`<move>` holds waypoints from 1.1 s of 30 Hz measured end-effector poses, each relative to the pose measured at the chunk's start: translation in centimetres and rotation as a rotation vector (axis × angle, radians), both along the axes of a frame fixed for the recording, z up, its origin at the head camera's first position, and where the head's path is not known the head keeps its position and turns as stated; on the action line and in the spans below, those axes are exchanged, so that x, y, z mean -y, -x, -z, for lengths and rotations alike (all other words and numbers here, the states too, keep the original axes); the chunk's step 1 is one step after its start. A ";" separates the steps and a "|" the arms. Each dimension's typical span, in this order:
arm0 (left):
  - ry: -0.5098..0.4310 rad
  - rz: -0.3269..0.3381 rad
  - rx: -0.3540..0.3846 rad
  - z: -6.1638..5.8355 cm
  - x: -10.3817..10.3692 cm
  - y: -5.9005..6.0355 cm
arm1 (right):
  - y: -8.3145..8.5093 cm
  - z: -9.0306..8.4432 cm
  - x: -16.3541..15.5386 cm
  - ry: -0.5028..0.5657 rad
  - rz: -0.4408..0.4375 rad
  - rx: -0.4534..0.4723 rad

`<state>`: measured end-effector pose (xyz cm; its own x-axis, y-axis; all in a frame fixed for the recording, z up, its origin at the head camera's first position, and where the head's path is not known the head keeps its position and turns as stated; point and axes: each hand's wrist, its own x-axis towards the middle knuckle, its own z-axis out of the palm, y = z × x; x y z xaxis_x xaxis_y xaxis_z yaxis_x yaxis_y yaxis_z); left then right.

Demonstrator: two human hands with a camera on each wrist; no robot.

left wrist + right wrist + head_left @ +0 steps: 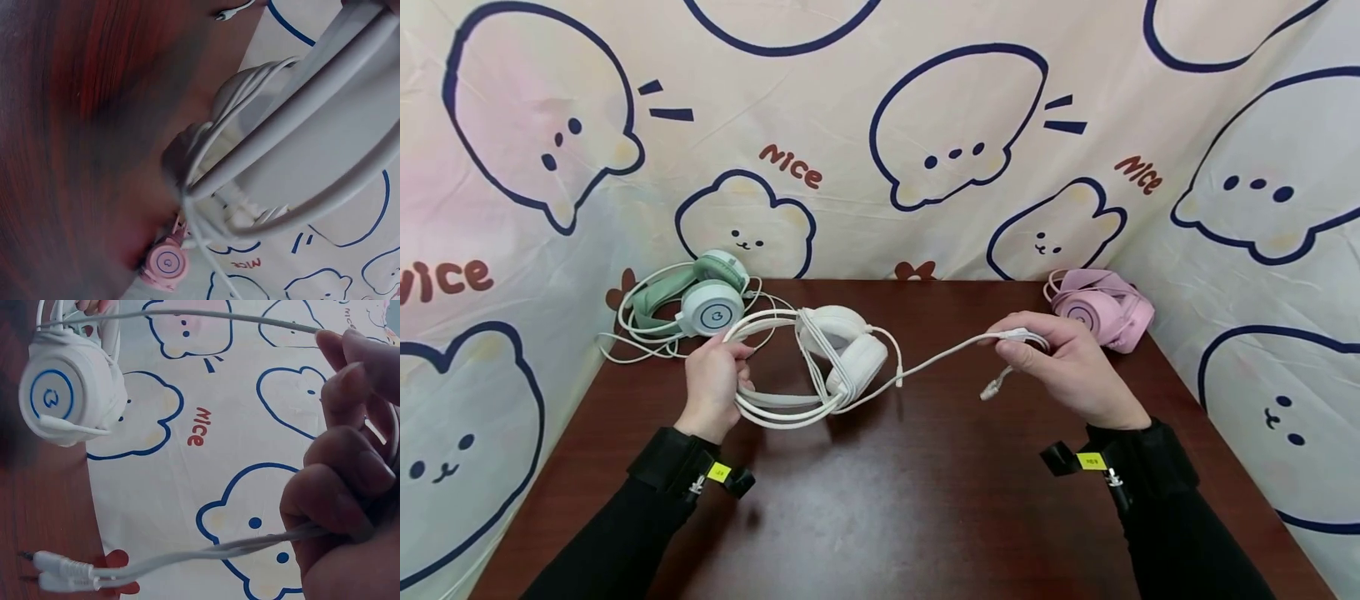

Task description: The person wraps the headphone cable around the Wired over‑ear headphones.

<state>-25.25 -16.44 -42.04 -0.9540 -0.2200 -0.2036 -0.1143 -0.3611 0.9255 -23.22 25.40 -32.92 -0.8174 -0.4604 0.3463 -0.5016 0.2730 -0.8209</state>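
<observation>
1. L hand (pixel 713 385): fingers curled round the headband of the white headset (pixel 842 354), gripping it above the table (pixel 910 500).
2. White headset: earcups just to the R of L hand, cable wound round them several turns; band arcs back to the L hand. Left wrist view shows the wound turns crossing the earcup close up.
3. R hand (pixel 1075 367): fingers pinched together on the white cable (pixel 940 357), held up off the table, well apart from L hand.
4. White cable: runs taut-ish from headset earcups across to R hand; loops at the fingers.
5. Plug end (pixel 992 387): hangs just below-left of R hand; right wrist view shows two jack plugs (pixel 59 572) side by side.
6. Pink headset (pixel 1105 315): on table, just beyond R hand, near far R corner.
7. Green headset (pixel 696 300): on table, just beyond L hand, far L corner, own cable loose beside it.
8. Cartoon-print cloth (pixel 880 142): backdrop behind and both sides.
</observation>
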 end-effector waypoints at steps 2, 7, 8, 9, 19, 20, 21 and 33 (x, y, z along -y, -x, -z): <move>0.051 0.048 0.012 -0.1 -0.1 -0.1 | 0.1 0.1 0.0 -0.006 0.010 -0.014; 0.160 0.164 0.035 -0.2 -0.3 -0.3 | 0.4 0.4 0.1 -0.018 0.091 -0.033; 0.180 0.186 0.035 -0.2 -0.4 -0.3 | 0.4 0.5 0.1 -0.019 0.115 -0.036; 0.193 0.205 0.035 -0.2 -0.4 -0.3 | 0.5 0.6 0.2 -0.016 0.132 -0.040; 0.295 0.411 0.046 -0.1 -1.2 -0.6 | 1.7 1.8 1.2 0.073 0.251 -0.050; 0.300 0.435 0.044 -0.1 -1.3 -0.7 | 1.9 1.9 1.3 0.082 0.260 -0.047; 0.304 0.456 0.039 -0.1 -1.5 -0.8 | 2.1 2.0 1.5 0.092 0.271 -0.039; 0.404 0.557 -0.027 0.5 -5.1 -2.1 | 4.5 3.2 3.9 0.011 0.316 0.043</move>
